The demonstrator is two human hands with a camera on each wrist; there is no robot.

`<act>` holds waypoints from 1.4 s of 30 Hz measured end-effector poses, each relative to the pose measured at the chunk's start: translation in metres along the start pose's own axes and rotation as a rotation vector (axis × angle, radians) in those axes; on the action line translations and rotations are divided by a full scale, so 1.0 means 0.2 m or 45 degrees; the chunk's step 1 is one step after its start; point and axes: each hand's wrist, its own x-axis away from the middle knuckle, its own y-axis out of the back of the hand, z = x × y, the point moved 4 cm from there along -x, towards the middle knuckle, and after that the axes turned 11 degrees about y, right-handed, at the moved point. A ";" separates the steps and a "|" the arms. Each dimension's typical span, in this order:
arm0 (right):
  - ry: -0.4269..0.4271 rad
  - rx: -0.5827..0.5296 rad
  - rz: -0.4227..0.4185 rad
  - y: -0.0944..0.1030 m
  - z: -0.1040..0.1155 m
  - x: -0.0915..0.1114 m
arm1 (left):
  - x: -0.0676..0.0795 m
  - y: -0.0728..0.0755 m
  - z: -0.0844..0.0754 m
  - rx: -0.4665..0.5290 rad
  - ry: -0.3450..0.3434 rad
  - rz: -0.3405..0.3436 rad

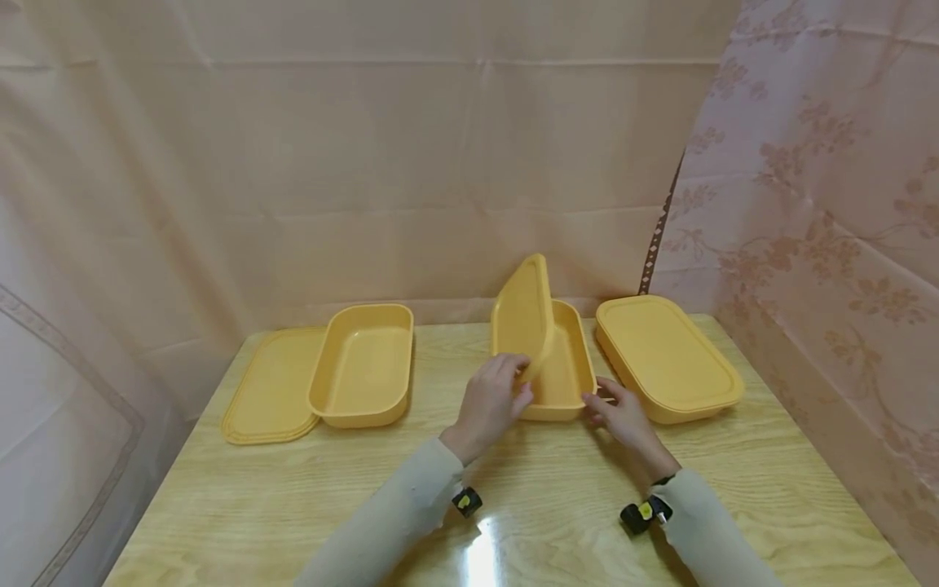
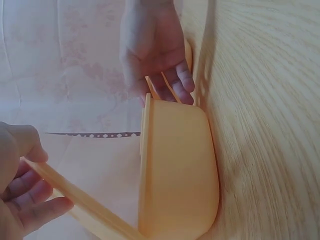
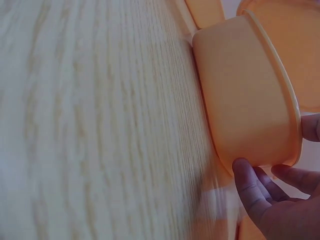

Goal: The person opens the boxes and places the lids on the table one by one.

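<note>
Pale grey-green sleeves (image 1: 389, 518) are worn with small black, yellow-marked wrist cameras (image 1: 635, 519).

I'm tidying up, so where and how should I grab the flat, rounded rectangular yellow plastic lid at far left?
I'd pinch the flat yellow lid by its left edge, from the left. That edge is exposed as it lies flat, while the open yellow plastic box overlaps its right side in the head view, likely hindering a grip.
</note>
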 end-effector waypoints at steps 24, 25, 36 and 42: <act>-0.030 0.007 -0.017 0.02 0.00 0.00 | 0.04 0.03 0.03 0.200 0.135 -0.043; -0.033 0.004 -0.019 0.02 0.00 0.00 | 0.05 0.04 0.03 0.211 0.142 -0.041; -0.035 -0.024 -0.028 0.02 0.01 0.01 | 0.08 0.03 0.05 0.343 0.235 -0.036; -0.040 -0.040 -0.048 0.03 0.00 0.01 | 0.09 0.04 0.06 0.408 0.272 -0.046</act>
